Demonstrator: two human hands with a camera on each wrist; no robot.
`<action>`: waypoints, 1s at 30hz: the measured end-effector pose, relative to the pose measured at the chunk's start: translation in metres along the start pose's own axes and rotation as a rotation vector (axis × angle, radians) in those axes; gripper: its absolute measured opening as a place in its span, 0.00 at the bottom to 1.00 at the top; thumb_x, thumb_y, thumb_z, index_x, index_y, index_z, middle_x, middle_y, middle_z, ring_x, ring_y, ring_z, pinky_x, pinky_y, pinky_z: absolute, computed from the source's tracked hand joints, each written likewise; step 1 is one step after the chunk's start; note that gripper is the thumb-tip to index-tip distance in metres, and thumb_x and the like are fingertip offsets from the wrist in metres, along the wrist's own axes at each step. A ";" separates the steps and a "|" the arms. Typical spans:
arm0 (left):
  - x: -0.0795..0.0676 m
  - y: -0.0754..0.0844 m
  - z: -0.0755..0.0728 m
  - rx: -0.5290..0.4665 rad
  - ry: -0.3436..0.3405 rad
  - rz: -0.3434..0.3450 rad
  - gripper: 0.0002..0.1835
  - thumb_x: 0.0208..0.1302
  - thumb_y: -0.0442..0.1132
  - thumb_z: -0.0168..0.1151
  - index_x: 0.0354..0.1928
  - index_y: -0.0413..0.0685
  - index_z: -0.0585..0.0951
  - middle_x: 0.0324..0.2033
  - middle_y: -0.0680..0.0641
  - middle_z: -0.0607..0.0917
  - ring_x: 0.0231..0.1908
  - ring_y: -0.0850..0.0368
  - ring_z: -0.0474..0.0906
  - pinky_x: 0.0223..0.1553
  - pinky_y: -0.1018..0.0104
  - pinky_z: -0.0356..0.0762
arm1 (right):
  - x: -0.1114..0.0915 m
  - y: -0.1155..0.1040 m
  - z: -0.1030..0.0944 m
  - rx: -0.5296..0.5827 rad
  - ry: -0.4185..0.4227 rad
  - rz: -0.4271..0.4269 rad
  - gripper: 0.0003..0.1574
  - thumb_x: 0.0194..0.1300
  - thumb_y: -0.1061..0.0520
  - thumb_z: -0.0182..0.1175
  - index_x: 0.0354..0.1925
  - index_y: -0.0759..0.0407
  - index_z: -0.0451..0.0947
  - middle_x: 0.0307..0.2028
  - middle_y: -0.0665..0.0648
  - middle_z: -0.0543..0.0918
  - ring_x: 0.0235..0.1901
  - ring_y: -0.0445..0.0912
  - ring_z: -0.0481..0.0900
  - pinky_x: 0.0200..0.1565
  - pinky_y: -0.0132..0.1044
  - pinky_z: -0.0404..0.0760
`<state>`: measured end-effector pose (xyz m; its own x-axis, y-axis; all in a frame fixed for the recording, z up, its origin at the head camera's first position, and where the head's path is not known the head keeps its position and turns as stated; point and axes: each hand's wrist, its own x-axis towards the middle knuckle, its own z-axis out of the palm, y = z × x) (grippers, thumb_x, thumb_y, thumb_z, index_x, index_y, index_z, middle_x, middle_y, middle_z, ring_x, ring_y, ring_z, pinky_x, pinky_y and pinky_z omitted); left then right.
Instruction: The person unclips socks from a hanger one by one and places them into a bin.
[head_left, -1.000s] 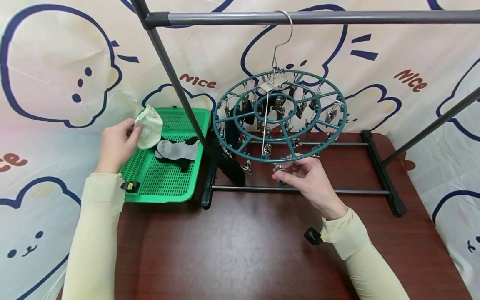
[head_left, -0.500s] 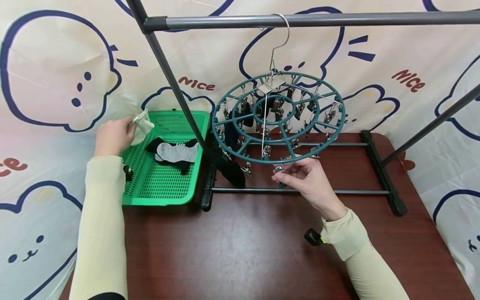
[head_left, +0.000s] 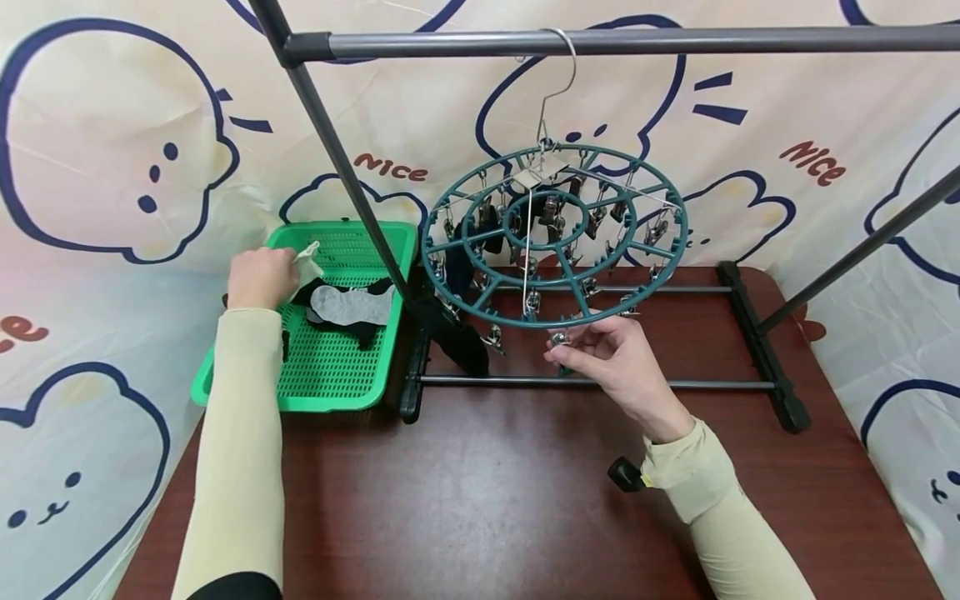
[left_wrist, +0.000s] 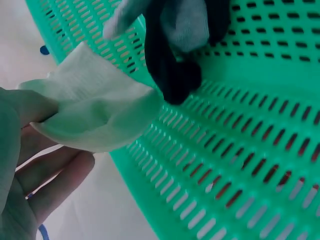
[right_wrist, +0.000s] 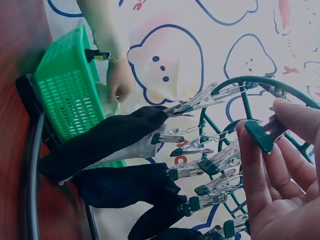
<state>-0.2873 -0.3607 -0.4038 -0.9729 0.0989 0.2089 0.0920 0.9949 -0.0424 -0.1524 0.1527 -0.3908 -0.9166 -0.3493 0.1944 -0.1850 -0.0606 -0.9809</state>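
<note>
My left hand holds a pale cream sock over the left side of the green basket. The sock is pinched near one end and droops, mostly behind the hand in the head view. Grey and black socks lie inside the basket. On the right, my right hand pinches a green-tipped metal clip at the front rim of the round teal drying hanger. No sock shows between that clip's tips. Black socks hang from other clips of the hanger.
The hanger hooks over the grey top bar of a drying rack. A slanting post of the rack stands between basket and hanger, with a lower bar near the brown table. A patterned cloth backdrop is behind.
My left hand has turned back-upward and, after a small shift left, moved right over the basket with the sock, which now shows less. My right hand stays on the clip.
</note>
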 end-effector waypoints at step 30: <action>0.000 0.014 0.028 -0.340 -0.534 -0.042 0.18 0.72 0.46 0.63 0.54 0.39 0.84 0.48 0.35 0.85 0.42 0.41 0.77 0.42 0.47 0.76 | 0.000 0.000 0.001 -0.020 -0.005 -0.007 0.15 0.65 0.67 0.70 0.47 0.78 0.81 0.39 0.58 0.91 0.38 0.47 0.92 0.45 0.37 0.88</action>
<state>-0.2923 -0.3477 -0.4313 -0.9408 0.1227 -0.3160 0.0288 0.9578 0.2861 -0.1522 0.1521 -0.3904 -0.9137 -0.3532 0.2010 -0.1982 -0.0445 -0.9792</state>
